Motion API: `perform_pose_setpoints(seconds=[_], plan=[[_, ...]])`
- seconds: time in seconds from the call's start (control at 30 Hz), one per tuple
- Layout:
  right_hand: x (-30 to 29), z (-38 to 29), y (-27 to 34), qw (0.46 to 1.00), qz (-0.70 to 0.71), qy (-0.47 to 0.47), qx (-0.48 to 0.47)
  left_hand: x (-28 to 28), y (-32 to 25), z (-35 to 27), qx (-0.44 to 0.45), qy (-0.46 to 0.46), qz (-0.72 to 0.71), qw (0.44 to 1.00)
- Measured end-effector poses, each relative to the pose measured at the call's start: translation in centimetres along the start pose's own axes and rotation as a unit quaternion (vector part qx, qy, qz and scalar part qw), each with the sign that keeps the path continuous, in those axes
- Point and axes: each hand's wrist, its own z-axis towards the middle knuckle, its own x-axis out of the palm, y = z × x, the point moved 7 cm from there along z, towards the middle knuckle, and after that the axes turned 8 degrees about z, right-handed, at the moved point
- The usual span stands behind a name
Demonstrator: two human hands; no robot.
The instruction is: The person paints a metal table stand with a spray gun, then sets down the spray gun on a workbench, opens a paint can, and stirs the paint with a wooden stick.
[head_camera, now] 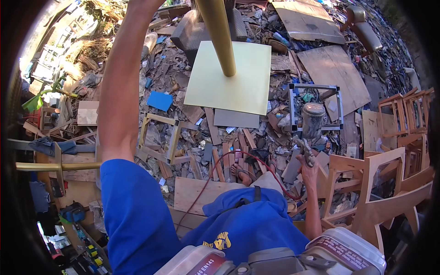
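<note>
In my right hand [308, 166] I grip a spray gun [305, 147] with a metal cup [312, 118] at its far end. A red hose [220, 158] loops across in front of my body and runs toward that hand. My left arm stretches up past the top edge, and its hand is out of view. Before me a gold-coloured metal pole [221, 44] rises from the middle of a pale yellow square plate [228, 92]. The pole's upper end is cut off by the frame. Whether my left hand holds it cannot be seen.
Wooden chair frames [385, 199] crowd the right side. A small metal frame [291, 106] and a yellowish frame [160, 118] stand among scrap. A wicker chair [192, 29] is behind the plate. Plywood sheets [335, 75] and wood offcuts cover the littered ground. Another gold tube [37, 167] lies left.
</note>
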Motion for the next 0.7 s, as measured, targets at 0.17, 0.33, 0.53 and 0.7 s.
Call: perform_pose_setpoints(seconds=[0.17, 0.33, 0.53, 0.7], plan=[[0.7, 0.3, -1.3, 0.999, -0.041, 0.014, -0.016, -0.2, -3.4, 1.8, 0.063, -0.030, -0.037, 0.997], [2.1, 0.8, -0.1, 0.995, -0.053, 0.042, -0.071, -1.9, -9.8, 6.1, -0.408, 0.168, 0.119, 0.890], [6.0, 0.0, 4.8, 0.992, 0.055, 0.102, -0.052, -0.7, -8.9, 6.8, -0.393, 0.123, 0.151, 0.899], [7.6, -1.5, 7.6, 0.979, 0.098, 0.153, -0.089, -3.9, -10.4, 5.2, -0.326, 0.017, 0.114, 0.938]])
